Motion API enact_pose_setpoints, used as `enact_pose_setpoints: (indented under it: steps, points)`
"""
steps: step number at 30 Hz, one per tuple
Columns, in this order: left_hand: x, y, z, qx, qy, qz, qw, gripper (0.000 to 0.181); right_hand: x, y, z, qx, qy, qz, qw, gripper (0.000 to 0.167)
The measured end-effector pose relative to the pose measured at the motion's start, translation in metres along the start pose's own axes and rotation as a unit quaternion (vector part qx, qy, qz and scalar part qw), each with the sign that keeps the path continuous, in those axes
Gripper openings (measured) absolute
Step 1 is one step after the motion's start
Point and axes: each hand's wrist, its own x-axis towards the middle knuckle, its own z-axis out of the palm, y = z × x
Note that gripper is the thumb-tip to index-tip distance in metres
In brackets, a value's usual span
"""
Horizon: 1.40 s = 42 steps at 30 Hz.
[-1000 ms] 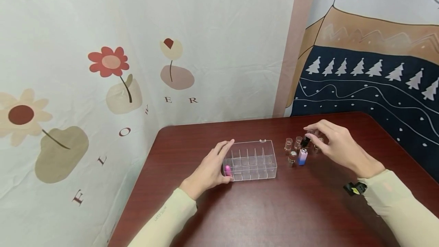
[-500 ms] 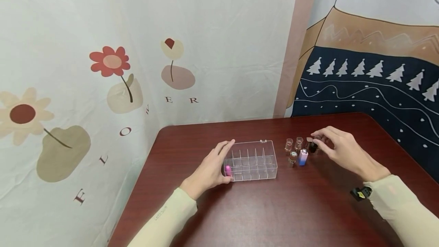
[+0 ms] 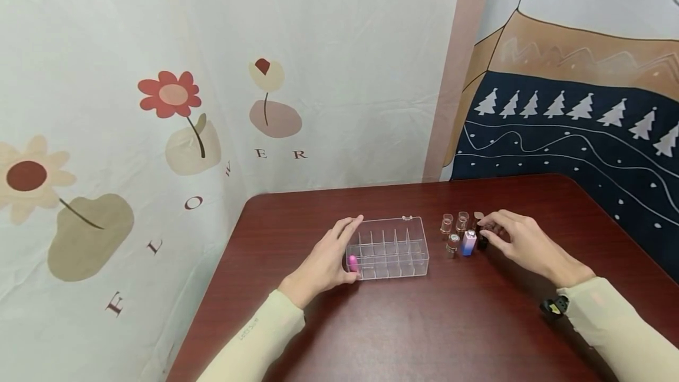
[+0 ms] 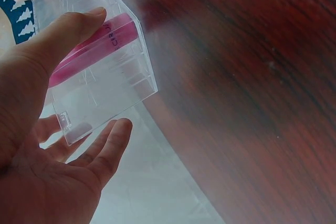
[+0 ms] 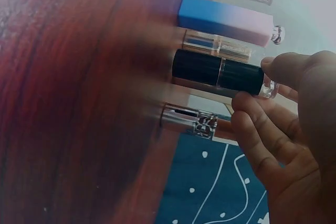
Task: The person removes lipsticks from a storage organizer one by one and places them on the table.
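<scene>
A clear divided box (image 3: 395, 267) stands on the table, with a bright pink lipstick tube (image 4: 118, 38) in its left end compartment. My left hand (image 3: 320, 264) holds the box by that end, thumb at the front and fingers behind. To the right, my right hand (image 3: 522, 249) pinches the top of a black lipstick tube (image 5: 218, 73) between thumb and fingers. The tube is upright at the table, beside a blue-to-pink lipstick (image 3: 468, 243). A silver-patterned clear tube (image 5: 189, 121) stands on its other side, partly hidden by my fingers in the right wrist view.
Several clear-capped lipsticks stand close together, among them one at the front (image 3: 452, 245) and two at the back (image 3: 447, 224). The dark red table (image 3: 382, 335) meets a pale flower-print cloth (image 3: 339, 75) behind and a navy tree-print cloth (image 3: 562, 128) at right.
My right hand has moved the black lipstick tube first rightward and down, then slightly back left and nearer, beside the blue-to-pink one. The left hand and the box have stayed put.
</scene>
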Motion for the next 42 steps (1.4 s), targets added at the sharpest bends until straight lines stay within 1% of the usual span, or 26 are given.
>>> enact_pose_setpoints:
  steps: [4,9,14,22,27,30,34,39,42]
  points:
    - [0.000,0.000,0.001,-0.002,0.000,0.000,1.0000,0.132,-0.001,0.000,0.001,0.000,-0.010,0.009,0.9999,0.030]
    - [0.000,0.001,-0.001,-0.007,-0.007,-0.004,0.9999,0.133,-0.002,0.000,0.002,0.002,-0.019,0.018,0.9997,0.029]
    - [0.000,0.001,0.000,-0.004,-0.005,-0.002,1.0000,0.133,-0.003,0.000,0.002,-0.001,-0.021,0.023,0.9995,0.030]
    - [-0.001,0.001,0.000,-0.005,-0.004,-0.005,1.0000,0.133,-0.001,0.000,-0.002,-0.010,0.011,-0.007,0.9999,0.037]
    - [0.000,0.000,0.000,-0.003,-0.003,-0.003,1.0000,0.133,0.002,-0.007,-0.007,-0.020,0.014,-0.013,0.9996,0.042]
    - [0.000,0.000,0.001,-0.001,-0.002,-0.001,1.0000,0.133,0.004,-0.012,-0.009,-0.028,0.014,-0.014,0.9994,0.043]
    - [0.000,0.000,0.001,-0.001,-0.004,-0.001,1.0000,0.133,0.008,-0.021,-0.008,-0.039,0.021,-0.024,0.9987,0.040]
    - [0.000,-0.001,0.001,-0.004,-0.006,-0.006,1.0000,0.134,0.015,-0.034,-0.003,-0.049,0.029,-0.050,0.9971,0.039]
    - [0.000,-0.002,0.000,-0.007,-0.006,-0.010,0.9999,0.135,0.021,-0.043,0.000,-0.047,0.024,-0.065,0.9965,0.039]
